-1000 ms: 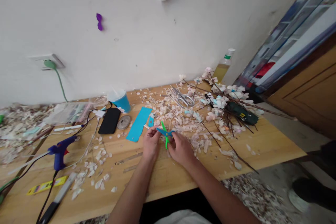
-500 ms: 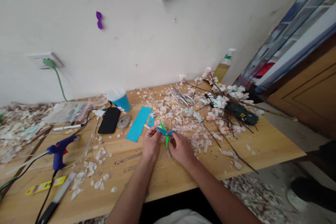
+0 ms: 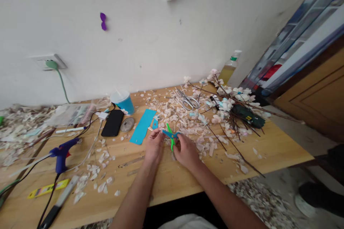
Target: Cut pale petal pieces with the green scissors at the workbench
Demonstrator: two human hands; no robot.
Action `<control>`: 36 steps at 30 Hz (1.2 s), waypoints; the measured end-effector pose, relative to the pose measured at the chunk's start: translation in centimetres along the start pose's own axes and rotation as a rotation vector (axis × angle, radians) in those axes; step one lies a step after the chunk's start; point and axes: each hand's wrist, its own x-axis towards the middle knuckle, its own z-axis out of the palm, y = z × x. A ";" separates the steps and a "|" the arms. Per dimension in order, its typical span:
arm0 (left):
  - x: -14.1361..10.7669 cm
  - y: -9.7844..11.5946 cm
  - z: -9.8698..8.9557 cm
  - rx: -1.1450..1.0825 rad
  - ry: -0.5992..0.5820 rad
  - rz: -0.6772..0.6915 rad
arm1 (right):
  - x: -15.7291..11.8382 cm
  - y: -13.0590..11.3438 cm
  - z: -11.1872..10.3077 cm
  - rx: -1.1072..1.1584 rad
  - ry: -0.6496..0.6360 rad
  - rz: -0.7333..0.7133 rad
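Note:
My right hand (image 3: 185, 149) is closed on a pair of blue and green scissors (image 3: 172, 135), whose blades stand apart and point toward my left hand. My left hand (image 3: 154, 145) pinches something small and pale at its fingertips, close to the blue blade; I cannot make out what it is. Just beyond the left hand lies a blue sheet (image 3: 142, 127), with a small blue scrap (image 3: 155, 124) beside it. Pale petal-like pieces (image 3: 174, 114) are heaped past both hands.
Silver scissors (image 3: 187, 101) lie on the heap. Branches with white blossoms (image 3: 225, 103) spread on the right, before a bottle (image 3: 229, 68). To the left are a phone (image 3: 112, 123), a blue cup (image 3: 124, 103), a round lid (image 3: 127, 124), a glue gun (image 3: 62, 154) and a knife (image 3: 63, 196).
The scissors' blades are spread a little differently, and the left hand has shifted slightly left. The whole view has moved very slightly; the things on the table lie as before.

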 end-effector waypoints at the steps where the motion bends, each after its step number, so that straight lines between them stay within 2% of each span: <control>1: 0.1 0.0 -0.1 0.035 -0.012 -0.001 | 0.0 -0.1 0.0 -0.005 -0.001 -0.020; 6: 0.4 -0.2 -0.9 0.250 -0.101 -0.008 | -0.1 -0.3 -0.1 -0.010 -0.016 -0.027; 10: 0.5 -0.1 -1.2 0.293 -0.126 0.007 | 0.0 -0.3 -0.1 -0.004 -0.019 -0.023; 20: 0.5 -0.4 -1.4 0.232 -0.141 0.010 | 0.1 -0.2 0.0 -0.024 -0.016 0.005; 30: 0.0 -0.3 -0.4 0.119 -0.079 -0.017 | -0.1 0.0 0.0 -0.054 -0.063 -0.074; 36: -0.5 -0.2 0.2 0.090 -0.118 -0.063 | -0.1 0.1 0.0 -0.034 -0.044 -0.066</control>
